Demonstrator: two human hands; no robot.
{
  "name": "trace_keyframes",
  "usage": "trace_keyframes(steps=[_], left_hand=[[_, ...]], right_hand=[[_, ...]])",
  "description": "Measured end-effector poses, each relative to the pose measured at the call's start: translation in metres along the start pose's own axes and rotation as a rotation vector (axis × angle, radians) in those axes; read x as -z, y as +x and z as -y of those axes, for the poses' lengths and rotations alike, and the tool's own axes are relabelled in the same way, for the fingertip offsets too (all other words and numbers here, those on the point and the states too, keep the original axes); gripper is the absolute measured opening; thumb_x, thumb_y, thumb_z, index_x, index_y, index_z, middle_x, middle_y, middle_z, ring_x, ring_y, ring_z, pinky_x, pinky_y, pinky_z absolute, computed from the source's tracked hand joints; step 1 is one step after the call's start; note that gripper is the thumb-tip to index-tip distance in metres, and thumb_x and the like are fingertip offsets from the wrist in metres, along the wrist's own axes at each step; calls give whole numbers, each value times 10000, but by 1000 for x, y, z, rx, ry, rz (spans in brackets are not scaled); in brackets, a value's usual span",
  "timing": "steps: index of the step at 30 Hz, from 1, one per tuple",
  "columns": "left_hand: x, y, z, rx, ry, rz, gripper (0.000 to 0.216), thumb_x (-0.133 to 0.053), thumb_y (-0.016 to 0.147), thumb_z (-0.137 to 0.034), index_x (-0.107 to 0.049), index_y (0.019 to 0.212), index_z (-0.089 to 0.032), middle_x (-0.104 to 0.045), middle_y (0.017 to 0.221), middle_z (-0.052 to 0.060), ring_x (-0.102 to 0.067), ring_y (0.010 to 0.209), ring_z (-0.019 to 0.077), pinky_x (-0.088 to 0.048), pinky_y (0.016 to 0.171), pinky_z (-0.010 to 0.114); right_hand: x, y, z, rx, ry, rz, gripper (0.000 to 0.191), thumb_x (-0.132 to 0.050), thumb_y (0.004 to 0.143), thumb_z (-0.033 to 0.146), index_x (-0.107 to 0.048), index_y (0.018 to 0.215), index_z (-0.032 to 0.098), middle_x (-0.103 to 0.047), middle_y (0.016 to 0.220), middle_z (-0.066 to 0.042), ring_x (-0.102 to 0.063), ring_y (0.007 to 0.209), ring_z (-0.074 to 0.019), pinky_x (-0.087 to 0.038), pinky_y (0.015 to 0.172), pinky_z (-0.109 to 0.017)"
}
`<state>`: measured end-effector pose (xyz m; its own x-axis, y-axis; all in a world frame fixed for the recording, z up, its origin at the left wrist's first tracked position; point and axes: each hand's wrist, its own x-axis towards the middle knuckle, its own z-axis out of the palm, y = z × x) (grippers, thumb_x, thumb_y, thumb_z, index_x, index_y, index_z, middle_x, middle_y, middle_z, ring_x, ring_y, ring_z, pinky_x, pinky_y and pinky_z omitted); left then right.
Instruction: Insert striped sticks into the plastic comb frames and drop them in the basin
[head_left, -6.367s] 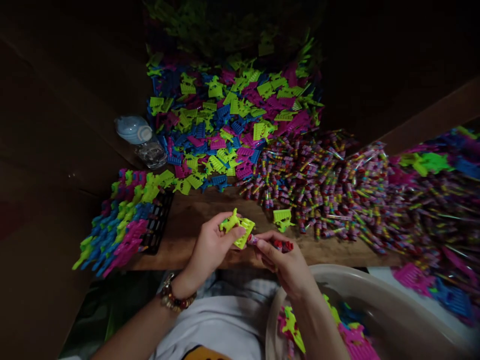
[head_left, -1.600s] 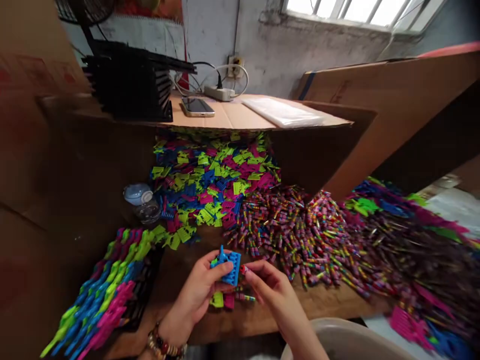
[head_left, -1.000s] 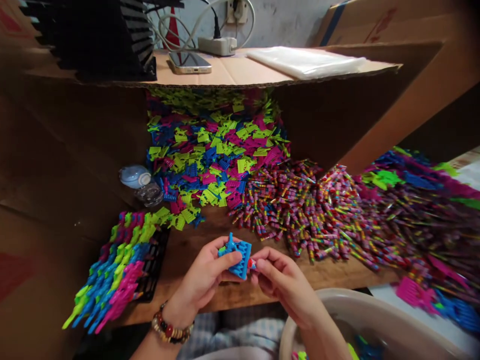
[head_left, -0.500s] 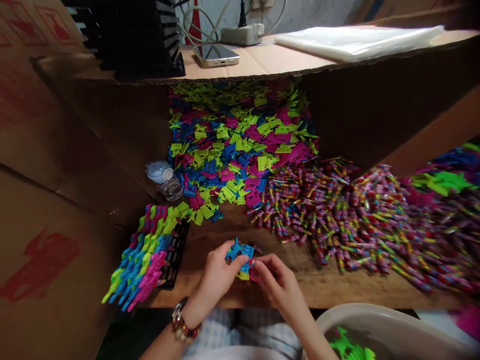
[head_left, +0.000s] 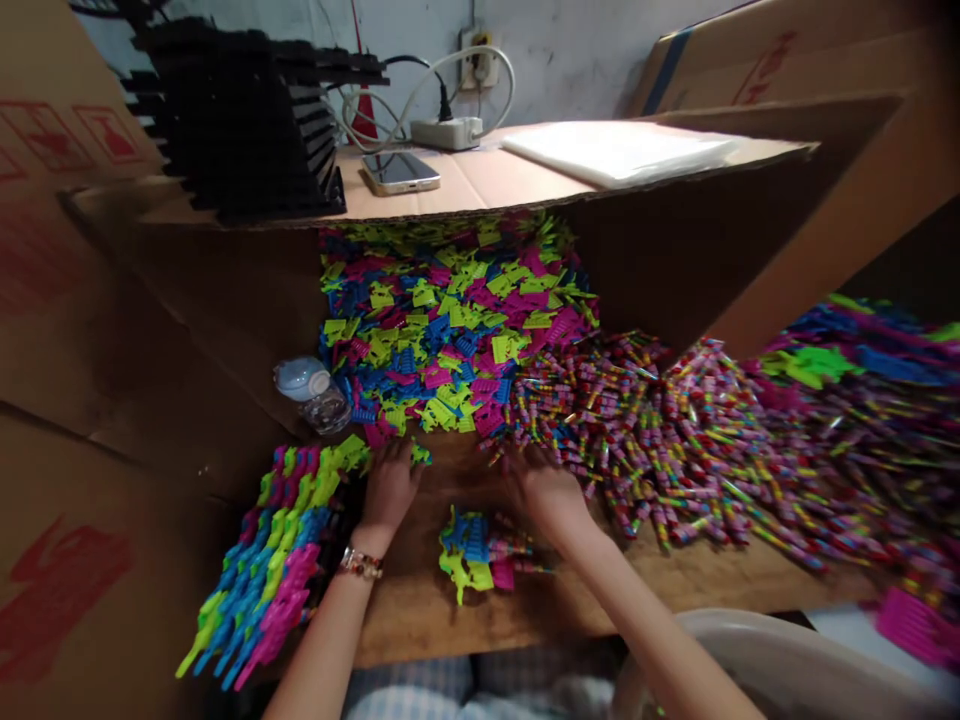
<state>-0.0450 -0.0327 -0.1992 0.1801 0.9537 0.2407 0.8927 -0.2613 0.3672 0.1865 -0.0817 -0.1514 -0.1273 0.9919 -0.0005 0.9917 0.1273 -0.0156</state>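
Note:
My left hand (head_left: 392, 488) reaches to the near edge of a heap of small plastic pieces (head_left: 450, 325) in yellow-green, blue and pink. Its fingertips are blurred among the pieces. At the left edge of a pile of small wrapped candy-like tubes (head_left: 637, 430) is my right hand (head_left: 544, 488), its fingers dark and smeared. Between my forearms, a small cluster of joined plastic pieces (head_left: 471, 545) in blue, yellow-green and pink lies on the wooden table (head_left: 420, 625). Several of the tubes stick out of its right side.
Assembled colourful pieces (head_left: 270, 550) stand in rows at the left, beside a clear bottle (head_left: 311, 393). A cardboard shelf holds black racks (head_left: 240, 125), a phone (head_left: 400, 172) and plastic sheets (head_left: 615, 150). A pale tub (head_left: 750, 650) sits at the lower right.
Both hands have let go of the cluster, which now lies on the table. My left hand has moved forward and left to the heap, my right forward to the tubes. The view has tilted up.

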Motion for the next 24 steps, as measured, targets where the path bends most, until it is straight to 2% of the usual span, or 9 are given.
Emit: trace_keyframes(steps=[4,8,11,14,16,18,20,21,24], left_hand=[[3,0,3,48,-104,14,370,-576,805,-323,-604,1116,-124,-601,1197,186,-496,1171,321,-344,1007,474],[7,-1,6,121,-268,26,260,-605,748,-201,-657,1003,-193,-633,1170,123,-510,1164,295,-320,1032,461],[11,-1,4,216,-418,1,348,-662,641,-114,-660,978,-202,-640,1151,102,-502,1162,294,-301,1041,465],[16,-1,-2,352,-607,-26,397,-700,581,-113,-649,967,-189,-674,999,83,-555,1062,288,-352,989,471],[20,-3,-11,445,-769,-29,375,-712,599,-181,-630,965,-176,-674,890,58,-601,963,263,-424,911,445],[26,-8,-23,520,-960,-8,349,-688,658,-278,-604,979,-170,-668,870,47,-631,900,229,-484,824,394],[34,-16,-39,575,-1148,31,335,-674,683,-320,-588,966,-163,-670,887,53,-650,865,204,-514,766,346],[38,-20,-47,597,-1228,52,327,-685,677,-318,-585,946,-161,-671,892,55,-655,851,194,-522,750,329],[53,-29,-73,639,-1413,119,341,-753,620,-264,-590,901,-158,-675,885,46,-658,799,168,-532,696,274]], right_hand=[[-8,28,-2,158,36,47,388,-427,849,38,-607,1155,194,-651,1088,-160,-643,916,-246,-470,667,-291],[-14,33,-2,223,77,63,386,-420,838,32,-593,1162,153,-649,1066,-181,-626,956,-276,-469,687,-319],[-14,33,-8,227,130,75,412,-514,782,50,-586,1171,164,-658,1045,-176,-622,966,-295,-464,728,-345],[-10,29,-13,196,219,60,442,-640,715,164,-584,1151,125,-638,1081,-208,-607,985,-342,-456,766,-390],[-6,20,-14,147,299,39,368,-583,781,236,-573,1125,105,-646,1044,-208,-632,916,-324,-466,724,-385],[-2,5,-11,101,385,14,291,-397,895,227,-532,1125,110,-674,934,-156,-656,788,-245,-475,653,-332],[4,-11,-6,75,701,9,307,-272,938,210,-455,1172,135,-679,843,-92,-636,651,-174,-469,570,-278],[7,-19,-3,63,945,33,290,-292,941,243,-429,1180,154,-677,834,-69,-614,600,-150,-459,533,-256],[18,-38,6,-46,1608,137,305,-543,848,391,-496,1062,180,-669,829,-37,-525,502,-93,-380,441,-200]])
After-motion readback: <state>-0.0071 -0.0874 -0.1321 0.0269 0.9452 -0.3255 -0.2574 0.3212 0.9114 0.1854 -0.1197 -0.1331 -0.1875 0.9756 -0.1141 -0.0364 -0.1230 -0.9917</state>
